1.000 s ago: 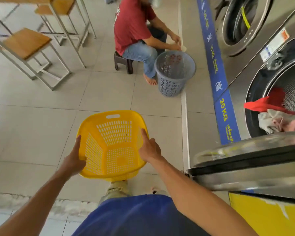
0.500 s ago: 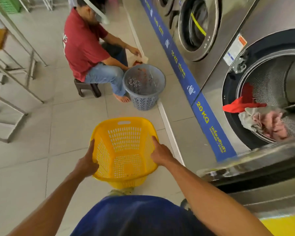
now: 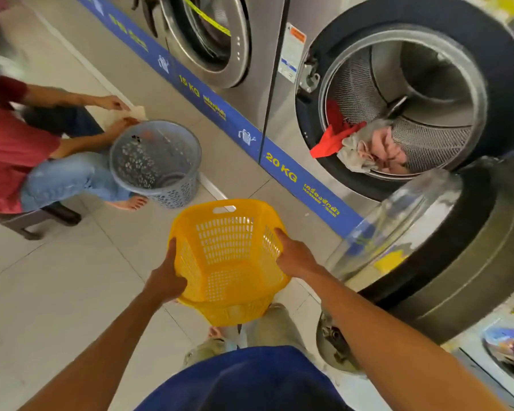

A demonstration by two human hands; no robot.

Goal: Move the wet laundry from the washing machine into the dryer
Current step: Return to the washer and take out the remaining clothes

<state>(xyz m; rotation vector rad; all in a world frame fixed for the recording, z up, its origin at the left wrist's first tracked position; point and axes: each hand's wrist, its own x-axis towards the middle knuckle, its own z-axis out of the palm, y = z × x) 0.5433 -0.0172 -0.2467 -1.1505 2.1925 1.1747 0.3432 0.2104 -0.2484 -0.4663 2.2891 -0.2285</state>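
Laundry (image 3: 365,145) lies in the washer (image 3: 413,93), right of the basket (image 3: 229,262).

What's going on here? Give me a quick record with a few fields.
place: laundromat, tiled floor
left hand: grips yellow plastic laundry basket by its left rim
right hand: grips its right rim
basket contents: nothing
open steel washer drum: red cloth and pale clothes at its mouth
nearby: seated person beside grey perforated bin

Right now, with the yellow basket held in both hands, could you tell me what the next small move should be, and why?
Probably set the yellow basket on the floor below the open washer drum. The left hand and the right hand both grip its rim, the basket looks empty, and the laundry hangs at the drum's lip, so a hand must be freed.
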